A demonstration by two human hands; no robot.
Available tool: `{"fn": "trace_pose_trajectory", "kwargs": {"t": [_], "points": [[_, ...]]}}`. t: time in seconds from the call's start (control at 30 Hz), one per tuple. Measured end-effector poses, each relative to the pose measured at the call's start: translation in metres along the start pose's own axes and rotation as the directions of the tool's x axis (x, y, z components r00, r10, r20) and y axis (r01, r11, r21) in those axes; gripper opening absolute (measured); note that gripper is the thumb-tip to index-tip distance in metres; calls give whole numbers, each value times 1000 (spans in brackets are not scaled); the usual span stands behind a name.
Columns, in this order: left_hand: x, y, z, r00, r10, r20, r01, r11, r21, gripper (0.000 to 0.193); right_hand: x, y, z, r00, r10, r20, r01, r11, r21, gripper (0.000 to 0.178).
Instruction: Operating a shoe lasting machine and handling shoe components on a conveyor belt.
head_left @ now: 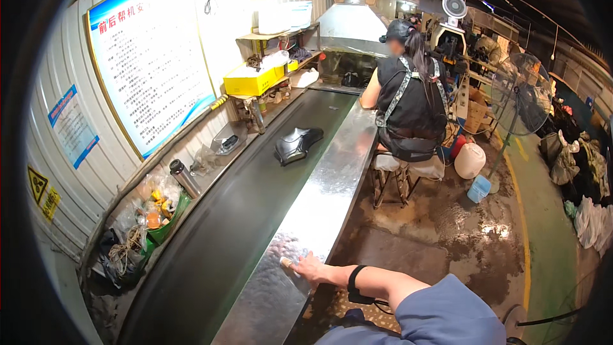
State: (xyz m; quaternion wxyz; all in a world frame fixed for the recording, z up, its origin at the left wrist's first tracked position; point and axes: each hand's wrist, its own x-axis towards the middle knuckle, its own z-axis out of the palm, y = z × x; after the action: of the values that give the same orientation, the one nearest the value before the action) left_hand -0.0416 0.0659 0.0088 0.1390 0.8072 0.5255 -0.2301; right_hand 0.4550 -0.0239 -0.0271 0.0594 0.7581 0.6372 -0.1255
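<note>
My right hand [306,268] rests on the shiny metal ledge [332,185] that runs beside the conveyor belt. Its fingers are apart, and it appears to hold nothing. One fingertip has a beige covering. A black strap [355,283] with a cable circles my right forearm, below a blue sleeve. Farther along, on the dark belt [211,268], lies a glossy black piece [297,146] shaped like a shoe upper, well apart from my hand. My left hand is out of sight.
Ahead, a co-worker in black [412,99] sits on a stool beside the ledge. Left of the belt are a steel flask [184,179], a green bin [169,223] of plastic bags and a yellow crate [254,81]. A standing fan [516,89] and white jug [470,161] are at right.
</note>
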Motion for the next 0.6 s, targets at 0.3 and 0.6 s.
{"fn": "trace_pose_trajectory", "kwargs": {"t": [0.3,0.6], "points": [[-3,9,-11,1000,-16,22,16,999,-35,142,4,-5,-2,999,36,21,-39,991,126,59],[-11,12,-17,1000,-11,7,11,998,-62,138,4,-10,-5,998,21,53,-24,999,43,83]]}}
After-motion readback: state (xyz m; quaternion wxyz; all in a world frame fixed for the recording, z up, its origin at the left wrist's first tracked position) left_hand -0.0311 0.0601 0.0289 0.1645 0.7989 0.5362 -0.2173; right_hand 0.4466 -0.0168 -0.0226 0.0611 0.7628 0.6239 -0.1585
